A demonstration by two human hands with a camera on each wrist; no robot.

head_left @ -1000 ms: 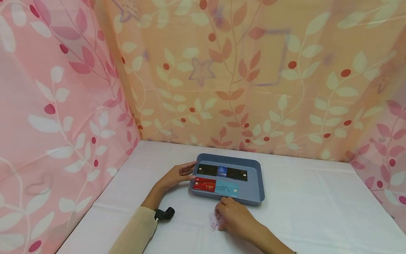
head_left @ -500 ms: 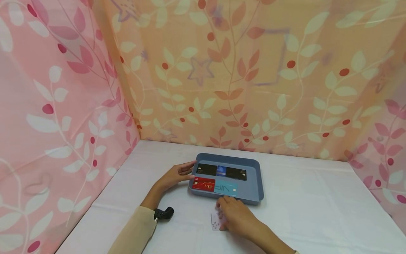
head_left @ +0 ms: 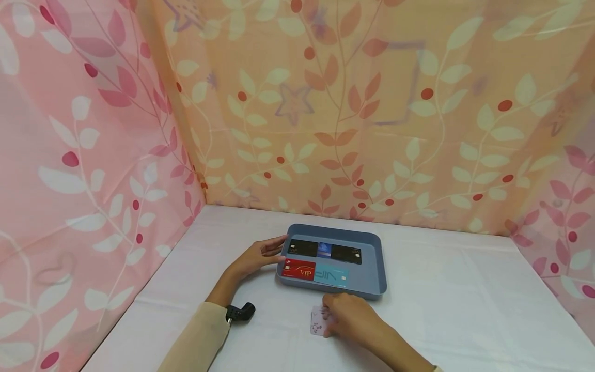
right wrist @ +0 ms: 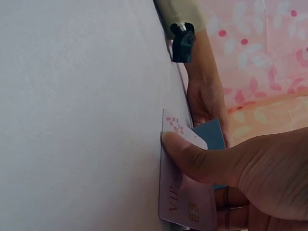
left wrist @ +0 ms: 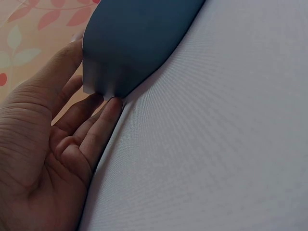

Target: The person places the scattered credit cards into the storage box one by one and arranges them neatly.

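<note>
In the head view, my left hand (head_left: 254,260) rests against the left side of a blue-grey tray (head_left: 382,274). Its fingers (left wrist: 103,126) touch the tray's outer wall in the left wrist view. My right hand (head_left: 350,318), in front of the tray, pinches a pale lilac VIP card (head_left: 317,326). Branch print, lettering and a chip show on the card (right wrist: 177,201) under my thumb in the right wrist view; my fingers are behind it. Inside the tray lie a red VIP card (head_left: 297,270), a light blue card (head_left: 331,276), two black cards (head_left: 302,248) and a dark blue card (head_left: 324,250).
A white cloth (head_left: 441,299) covers the table around the tray. Floral curtains hang behind (head_left: 344,103) and at both sides. A black wrist device (head_left: 241,313) sticks out from my left sleeve (head_left: 197,333).
My right hand has shifted slightly right and towards me, with its fingers drawn back from the tray's front rim. More of the lilac card's face shows. The left hand has stayed at the tray.
</note>
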